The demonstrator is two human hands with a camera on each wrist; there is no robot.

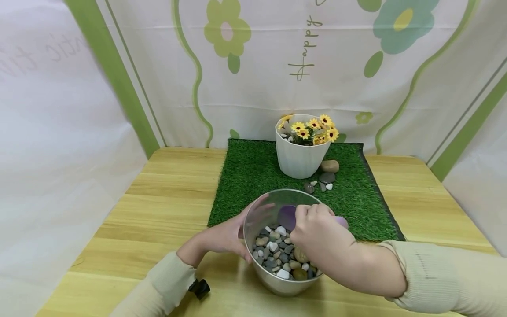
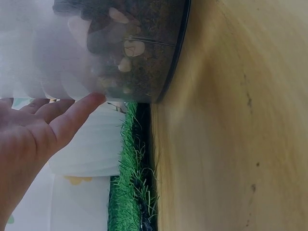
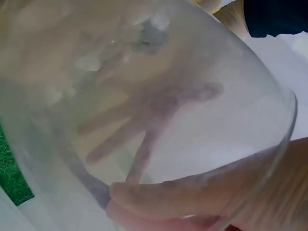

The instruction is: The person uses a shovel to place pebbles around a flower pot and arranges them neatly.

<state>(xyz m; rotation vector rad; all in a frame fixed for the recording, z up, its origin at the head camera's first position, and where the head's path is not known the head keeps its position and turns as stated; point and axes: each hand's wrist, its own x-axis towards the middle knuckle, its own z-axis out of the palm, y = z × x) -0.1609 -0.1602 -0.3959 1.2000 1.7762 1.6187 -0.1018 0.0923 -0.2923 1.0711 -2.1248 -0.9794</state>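
A clear cylindrical container [image 1: 283, 288] stands on the table with mixed pebbles [image 1: 276, 251] inside. My left hand [image 1: 227, 235] rests against its left side. The fingers look straight and spread through the cloudy wall in the right wrist view. In the left wrist view, fingertips of the left hand [image 2: 43, 127] touch the wall, and dark soil-like material lies low inside. My right hand [image 1: 321, 240] reaches over the rim and grips a purple scoop [image 1: 287, 217], whose broad end is inside above the pebbles. Its handle end [image 1: 341, 222] pokes out past the hand.
Behind the container, a green grass mat [image 1: 247, 176] carries a white pot [image 1: 299, 158] with yellow flowers [image 1: 313, 125]. Several loose stones [image 1: 327, 177] lie right of the pot. A small black object [image 1: 200, 289] is beside the left sleeve. Printed cloth [image 1: 261, 97] hangs behind the table.
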